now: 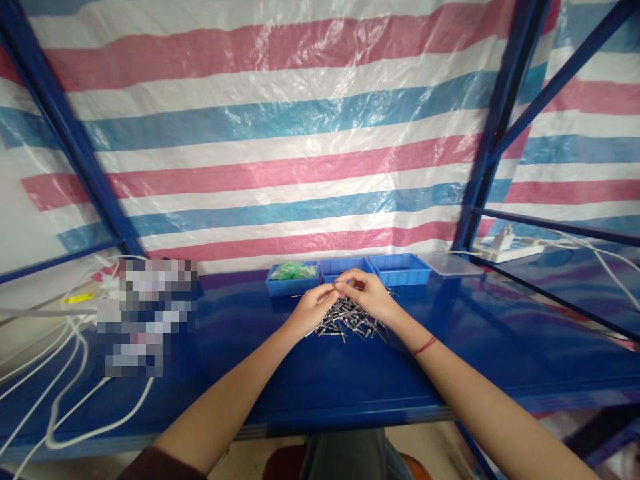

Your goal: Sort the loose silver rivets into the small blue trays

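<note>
My left hand (315,308) and my right hand (369,293) meet at the fingertips above a pile of metal pop rivets (350,321). Fingers of both hands are pinched together; whatever they hold, if anything, is too small to make out. The rivets are thin, silvery and heaped loosely on the blue table (340,380). Just behind my hands stands a blue bin (333,267), partly covered by my right hand. To its left, another blue bin (293,287) contains green material (291,270).
A third blue bin (400,270) is at the right of the row, beside a clear plastic lid (453,265). A white power strip (510,248) lies farther right. White cables (67,440) loop over the table's left side. Blue metal posts (487,153) frame a striped plastic sheet (300,133).
</note>
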`<state>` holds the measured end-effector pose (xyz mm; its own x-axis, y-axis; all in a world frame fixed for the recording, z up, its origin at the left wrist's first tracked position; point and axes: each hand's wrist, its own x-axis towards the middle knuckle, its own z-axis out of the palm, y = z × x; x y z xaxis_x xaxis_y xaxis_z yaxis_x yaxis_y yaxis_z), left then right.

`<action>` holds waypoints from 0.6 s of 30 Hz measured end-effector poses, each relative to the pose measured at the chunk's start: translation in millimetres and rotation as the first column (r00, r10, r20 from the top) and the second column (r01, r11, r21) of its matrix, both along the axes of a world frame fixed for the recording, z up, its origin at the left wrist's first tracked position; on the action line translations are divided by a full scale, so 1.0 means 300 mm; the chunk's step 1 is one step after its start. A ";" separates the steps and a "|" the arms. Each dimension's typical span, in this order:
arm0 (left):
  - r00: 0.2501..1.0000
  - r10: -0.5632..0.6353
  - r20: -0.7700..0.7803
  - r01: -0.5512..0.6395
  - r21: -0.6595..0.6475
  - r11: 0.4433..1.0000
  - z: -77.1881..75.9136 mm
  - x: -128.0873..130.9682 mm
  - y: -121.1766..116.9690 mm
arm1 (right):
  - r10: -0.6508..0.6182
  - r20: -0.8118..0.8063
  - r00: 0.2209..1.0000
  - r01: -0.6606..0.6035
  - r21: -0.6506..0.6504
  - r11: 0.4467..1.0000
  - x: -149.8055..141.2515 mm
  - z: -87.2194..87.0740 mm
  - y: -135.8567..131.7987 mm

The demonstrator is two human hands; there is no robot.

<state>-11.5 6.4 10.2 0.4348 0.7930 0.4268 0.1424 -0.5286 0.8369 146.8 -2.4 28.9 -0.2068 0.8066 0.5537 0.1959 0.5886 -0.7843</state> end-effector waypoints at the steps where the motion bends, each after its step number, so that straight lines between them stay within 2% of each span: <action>1: 1.000 0.001 0.016 -0.001 -0.005 1.000 -0.005 0.001 0.003 | -0.024 0.017 1.000 0.024 0.028 0.999 0.000 -0.002 0.001; 3: 0.998 0.043 0.034 -0.044 0.011 0.999 -0.015 0.000 0.012 | -0.085 0.067 0.994 0.077 0.117 0.990 0.001 -0.002 0.002; 6: 0.983 0.181 0.024 -0.183 0.105 0.978 -0.016 -0.012 0.021 | -0.176 0.162 0.971 0.134 0.243 0.961 0.009 0.005 0.000; 11: 0.947 0.322 0.016 -0.313 0.283 0.907 0.015 -0.025 0.002 | -0.186 0.269 0.945 0.095 0.317 0.944 0.022 0.011 -0.002; 14: 0.938 0.348 -0.001 -0.330 0.311 0.891 0.017 -0.022 -0.006 | -0.154 0.316 0.936 0.050 0.315 0.948 0.009 -0.002 -0.005; 16: 0.934 0.358 -0.010 -0.340 0.289 0.895 0.006 -0.021 -0.001 | -0.136 0.332 0.933 0.049 0.259 0.965 -0.005 -0.017 -0.001; 18: 0.930 0.368 -0.025 -0.348 0.272 0.897 -0.007 -0.021 0.008 | -0.196 0.250 0.948 0.153 0.181 0.972 -0.007 -0.032 0.016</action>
